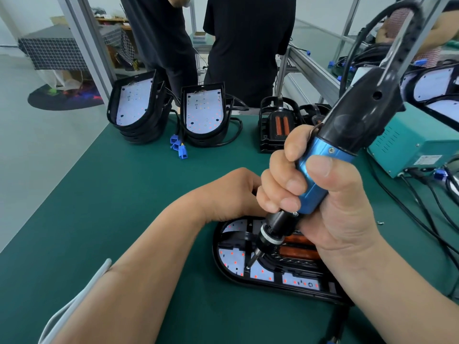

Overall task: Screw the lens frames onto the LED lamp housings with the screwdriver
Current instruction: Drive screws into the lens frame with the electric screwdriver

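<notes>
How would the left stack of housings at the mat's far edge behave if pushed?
The left stack leans and looks tall for its footprint, so it probably tips or shears apart rather than sliding whole. Cables with blue connectors trail from the stacks, so they would likely drag or snag.

Screwdriver (pixel 320 170) tip on lamp housing (pixel 260 284)

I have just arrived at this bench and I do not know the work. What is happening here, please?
A person is fastening a lens frame onto an LED lamp housing lying flat on the green table. The right hand grips a blue electric screwdriver, its tip on a screw in the frame. The left hand rests at the housing's far edge. Stacks of unfinished housings wait at the back.
</notes>
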A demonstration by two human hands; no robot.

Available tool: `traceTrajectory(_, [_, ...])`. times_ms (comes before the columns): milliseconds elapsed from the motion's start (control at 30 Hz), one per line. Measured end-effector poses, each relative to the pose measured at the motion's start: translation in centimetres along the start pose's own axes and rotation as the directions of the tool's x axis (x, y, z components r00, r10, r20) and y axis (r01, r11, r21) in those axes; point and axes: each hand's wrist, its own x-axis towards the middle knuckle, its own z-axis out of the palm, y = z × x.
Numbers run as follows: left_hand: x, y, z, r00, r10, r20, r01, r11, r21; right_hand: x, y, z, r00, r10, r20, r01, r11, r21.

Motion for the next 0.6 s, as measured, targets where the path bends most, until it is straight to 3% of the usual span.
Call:
traceTrajectory(267, [0.3, -0.3, 0.1, 0.999, -0.026, 0.027, 0.028, 0.996, -0.085, -0.3, 0.2, -0.2, 0.994, -0.074, -0.080, 0.073, 0.997, -0.010])
traceTrajectory(433, [0.5, -0.5, 0.0, 0.997, -0.006, 0.074, 0.013, 0.996, -0.084, -0.3, -0.3, -0.6, 0.945, -0.163, -0.282, 0.163, 0.986, -0.023])
traceTrajectory(500, [0.7, -0.5, 0.1, 0.999, -0.009, 0.040, 0.018, 0.973, -0.229, -0.2, -0.7, -1.2, 0.906, -0.190, -0.377, 0.195, 0.980, -0.025])
traceTrajectory(600, [1.1, -0.8, 0.1, 0.983, -0.176, -0.041, 0.128, 0.837, -0.532, -0.3, -1.6, -2.3, 0.854, -0.223, -0.469, 0.243, 0.970, -0.017])
